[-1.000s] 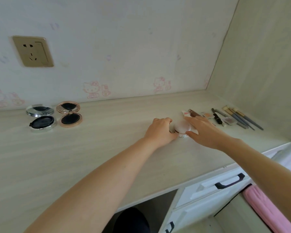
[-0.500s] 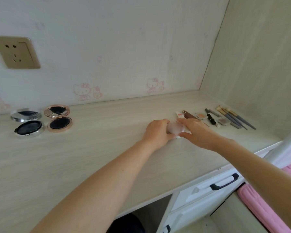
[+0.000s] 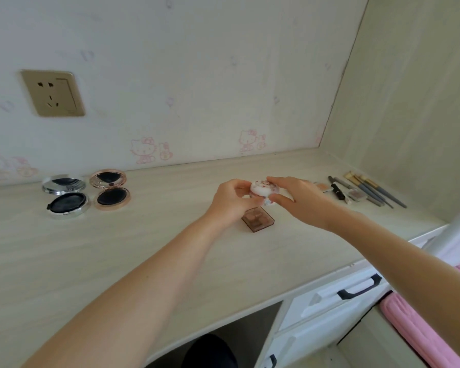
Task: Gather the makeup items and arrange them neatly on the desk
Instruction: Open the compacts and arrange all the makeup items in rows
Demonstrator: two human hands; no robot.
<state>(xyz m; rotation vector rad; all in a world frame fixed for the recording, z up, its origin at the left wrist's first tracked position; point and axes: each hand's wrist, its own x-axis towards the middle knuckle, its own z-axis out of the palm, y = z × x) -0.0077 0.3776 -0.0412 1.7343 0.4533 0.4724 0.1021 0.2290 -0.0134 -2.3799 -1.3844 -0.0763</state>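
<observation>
A small round white compact [image 3: 263,189] with pink flecks is lifted above the desk [image 3: 144,248], held between both hands. My left hand [image 3: 231,201] grips its left side and my right hand [image 3: 295,199] pinches its right side. Just below them a small brown square palette [image 3: 258,220] lies on the desk. At the left stand two open round compacts, one silver [image 3: 64,197] and one rose-gold [image 3: 109,189]. Several brushes [image 3: 375,189] and small makeup items [image 3: 339,192] lie in a row at the right.
A wall socket [image 3: 53,92] sits on the back wall. A side panel [image 3: 409,102] closes the desk on the right. White drawers with a black handle [image 3: 359,288] are below the desk's front edge, and pink bedding [image 3: 420,333] lies at the lower right.
Both hands have raised the white compact off the desk. The brown square palette underneath has come into view. The camera has tilted so the socket sits lower and more to the right.
</observation>
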